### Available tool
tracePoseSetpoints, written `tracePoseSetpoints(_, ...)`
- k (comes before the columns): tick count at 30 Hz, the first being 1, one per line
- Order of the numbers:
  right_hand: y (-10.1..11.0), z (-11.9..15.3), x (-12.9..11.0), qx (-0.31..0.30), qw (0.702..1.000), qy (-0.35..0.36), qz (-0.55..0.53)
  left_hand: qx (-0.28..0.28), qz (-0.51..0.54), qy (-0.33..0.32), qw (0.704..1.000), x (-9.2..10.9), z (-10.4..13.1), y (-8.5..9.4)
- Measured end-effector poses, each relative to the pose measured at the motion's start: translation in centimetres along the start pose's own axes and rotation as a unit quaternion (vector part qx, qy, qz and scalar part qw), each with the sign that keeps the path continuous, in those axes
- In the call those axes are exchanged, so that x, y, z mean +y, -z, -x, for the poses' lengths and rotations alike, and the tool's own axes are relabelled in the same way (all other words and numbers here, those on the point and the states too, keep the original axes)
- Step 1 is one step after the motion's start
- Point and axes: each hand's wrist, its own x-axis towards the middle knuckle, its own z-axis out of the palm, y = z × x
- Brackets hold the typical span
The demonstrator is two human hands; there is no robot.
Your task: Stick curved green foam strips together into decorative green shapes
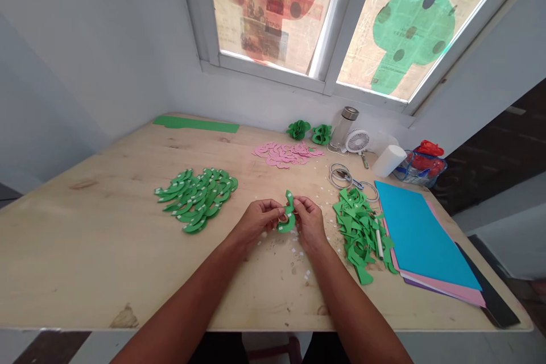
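A curvy green cut-out [288, 220] with small white squares on it is between my two hands, over the middle of the table's near half. My left hand [261, 217] pinches its left edge with thumb and fingers. On the other side, my right hand [309, 220] has its fingers closed at the right edge. Left of my hands lies a group of overlapping curved green pieces [200, 196], many bearing white squares. Tiny white bits [294, 250] are scattered on the wood below my hands.
Green scraps [358, 227] and a white pen [379, 244] lie right, beside blue sheets [422, 233]. Tape rolls [340, 176], a white fan [357, 141], a glass bottle [342, 128] and a white roll [389, 160] stand behind. Pink cut-outs [285, 153] and green paper balls [298, 129] sit near the wall.
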Motion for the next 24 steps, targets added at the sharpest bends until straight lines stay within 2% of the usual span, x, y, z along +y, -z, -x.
tracePoseSetpoints(3, 0.0, -0.1, 0.0, 0.006, 1.0, 0.0, -0.005, 0.024, 0.028, 0.012, 0.999, -0.1, -0.2, 0.1)
tracePoseSetpoints(6, 0.2, -0.2, -0.1, 0.041, 0.999, 0.011, 0.013, 0.059, 0.038, 0.022, 0.997, 0.1, -0.3, 0.3)
tracePoseSetpoints(9, 0.3, -0.3, -0.3, 0.08, 0.996, 0.02, 0.022, 0.079, 0.033, 0.028, 0.996, 0.7, -0.4, 0.7)
tracePoseSetpoints(12, 0.3, -0.2, -0.3, 0.088, 0.995, 0.022, 0.028, 0.083, 0.011, 0.028, 0.996, 1.6, -1.2, 1.1)
tracePoseSetpoints(18, 0.0, 0.0, -0.2, 0.071, 0.996, 0.033, 0.048, 0.102, -0.064, 0.044, 0.992, 3.3, -5.4, 1.4)
tracePoseSetpoints(24, -0.1, 0.2, -0.2, 0.073, 0.995, 0.032, 0.055, 0.136, -0.109, 0.041, 0.984, 3.4, -9.6, 1.6)
